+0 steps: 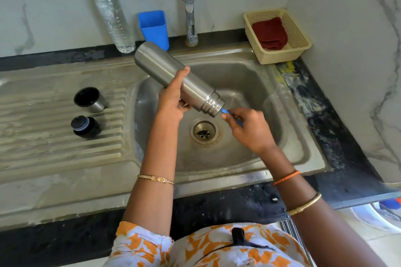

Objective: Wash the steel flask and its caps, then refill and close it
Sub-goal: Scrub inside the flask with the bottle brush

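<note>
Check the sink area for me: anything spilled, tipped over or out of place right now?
Nothing stands out. The left hand holds the steel flask tilted over the basin, mouth down, while the right hand holds a blue handle at its opening. Both caps sit on the drainboard. The tap shows no running water.

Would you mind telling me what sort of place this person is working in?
Most likely a home kitchen, at the washing-up spot: a stainless steel sink with a ribbed drainboard is set into a dark stone counter, a tap rises behind the basin, and marble-look walls enclose the corner.
</note>
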Demonstrator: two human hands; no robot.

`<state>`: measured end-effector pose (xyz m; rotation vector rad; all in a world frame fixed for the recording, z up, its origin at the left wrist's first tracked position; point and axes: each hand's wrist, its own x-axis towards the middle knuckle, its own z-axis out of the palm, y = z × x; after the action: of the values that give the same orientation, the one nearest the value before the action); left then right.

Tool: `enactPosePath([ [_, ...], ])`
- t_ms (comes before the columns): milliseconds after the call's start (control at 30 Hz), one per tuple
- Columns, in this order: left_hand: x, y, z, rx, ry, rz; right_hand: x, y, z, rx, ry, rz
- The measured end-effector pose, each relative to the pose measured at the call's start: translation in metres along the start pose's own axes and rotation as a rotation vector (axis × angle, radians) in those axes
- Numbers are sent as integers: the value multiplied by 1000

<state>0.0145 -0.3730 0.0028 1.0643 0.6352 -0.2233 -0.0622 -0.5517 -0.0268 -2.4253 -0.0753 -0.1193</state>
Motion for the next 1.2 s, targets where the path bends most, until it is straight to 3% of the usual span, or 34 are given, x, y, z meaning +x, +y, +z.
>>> enactPosePath([
  [133, 3, 11, -6, -65, 70, 27, -10, 6, -2, 32, 86, -79],
  [233, 10, 26, -15, -81, 106, 79, -17, 9, -22, 113, 61, -93],
  [367, 5, 18, -2, -40, -4, 73, -1, -9, -12, 150, 52, -16],
  [667, 6, 34, -15, -207, -1, 103, 0, 10, -27, 408, -195, 88],
  [900, -10, 5, -1, -164, -27, 66, 22, -10, -4, 213, -154, 50],
  [1000, -9, 9, -12, -229, -18, 50, 7, 2, -7, 226, -59, 4],
  [1200, -9, 11, -18, -337, -20, 23, -4, 21, -22, -118, 332, -231],
])
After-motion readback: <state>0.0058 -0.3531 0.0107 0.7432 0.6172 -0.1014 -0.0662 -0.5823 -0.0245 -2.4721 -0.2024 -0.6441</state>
